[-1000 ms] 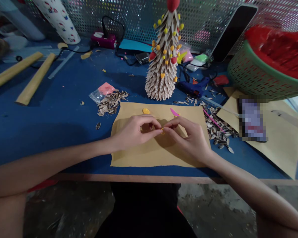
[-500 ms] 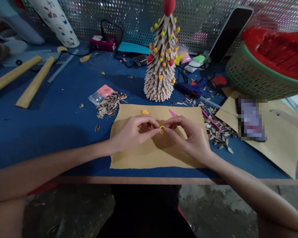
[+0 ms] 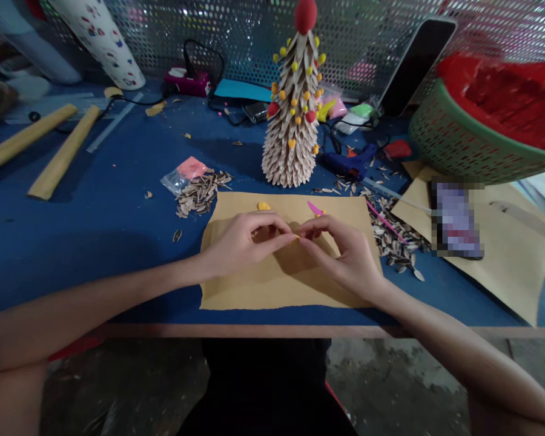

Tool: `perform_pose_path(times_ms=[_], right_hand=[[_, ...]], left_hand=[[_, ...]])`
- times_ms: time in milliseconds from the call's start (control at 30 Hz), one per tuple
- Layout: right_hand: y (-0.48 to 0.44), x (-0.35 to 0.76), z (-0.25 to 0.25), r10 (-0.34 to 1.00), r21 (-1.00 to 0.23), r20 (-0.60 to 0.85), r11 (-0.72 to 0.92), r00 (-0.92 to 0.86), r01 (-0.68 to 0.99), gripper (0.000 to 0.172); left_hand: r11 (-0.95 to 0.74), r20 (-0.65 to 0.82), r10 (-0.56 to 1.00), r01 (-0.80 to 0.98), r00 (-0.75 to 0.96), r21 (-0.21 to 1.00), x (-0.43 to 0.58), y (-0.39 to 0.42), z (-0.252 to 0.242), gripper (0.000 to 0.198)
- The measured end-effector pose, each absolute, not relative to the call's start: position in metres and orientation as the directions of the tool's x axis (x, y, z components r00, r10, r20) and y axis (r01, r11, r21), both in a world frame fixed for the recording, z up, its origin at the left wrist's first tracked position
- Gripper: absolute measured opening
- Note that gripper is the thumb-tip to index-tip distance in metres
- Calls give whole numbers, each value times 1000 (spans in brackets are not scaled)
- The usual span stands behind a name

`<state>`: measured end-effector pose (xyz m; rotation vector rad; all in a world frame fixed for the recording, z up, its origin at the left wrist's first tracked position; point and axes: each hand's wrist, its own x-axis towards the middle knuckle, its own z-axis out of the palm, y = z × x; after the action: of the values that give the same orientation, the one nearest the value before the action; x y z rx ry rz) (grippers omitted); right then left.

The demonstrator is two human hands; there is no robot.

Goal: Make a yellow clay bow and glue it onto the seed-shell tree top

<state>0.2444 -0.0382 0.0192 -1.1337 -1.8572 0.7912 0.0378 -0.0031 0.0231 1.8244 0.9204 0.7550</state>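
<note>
Over a sheet of brown paper (image 3: 254, 293), my left hand (image 3: 247, 242) and my right hand (image 3: 345, 257) meet fingertip to fingertip. Both are closed in a pinch on a small piece of yellow clay (image 3: 297, 237), mostly hidden by the fingers. Behind my left hand a yellow clay lump (image 3: 264, 206) lies on the paper. A pink plastic modelling knife (image 3: 314, 208) rests just beyond my right hand, with small yellow-orange bits beside it. Past the paper's far edge stands a cone-shaped tree of seed shells (image 3: 290, 151), dotted with yellow, orange and red balls.
Sunflower seed shells lie in piles left (image 3: 200, 197) and right (image 3: 397, 245) of the paper. A blue glue gun (image 3: 352, 162), a phone (image 3: 456, 218) and a green basket (image 3: 472, 136) with red plastic are on the right. Rolled paper tubes (image 3: 66, 151) lie left.
The yellow clay showed as a small loop between my fingertips; now only a tiny bit shows. My fingertips have drawn closer together, and the view has shifted slightly.
</note>
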Motion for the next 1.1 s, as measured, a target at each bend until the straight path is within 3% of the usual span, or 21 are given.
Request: perform_pose_path(times_ms=[433,1100], right_hand=[[-40,244,16,947,-925,230,284,-224,253,9],[-44,240,18,932,-911,328,355,-155,210,9]], left_hand=[[-217,63,865,259,498,941,39,-3,18,20],[-137,59,901,152,431,979,43,-5,19,17]])
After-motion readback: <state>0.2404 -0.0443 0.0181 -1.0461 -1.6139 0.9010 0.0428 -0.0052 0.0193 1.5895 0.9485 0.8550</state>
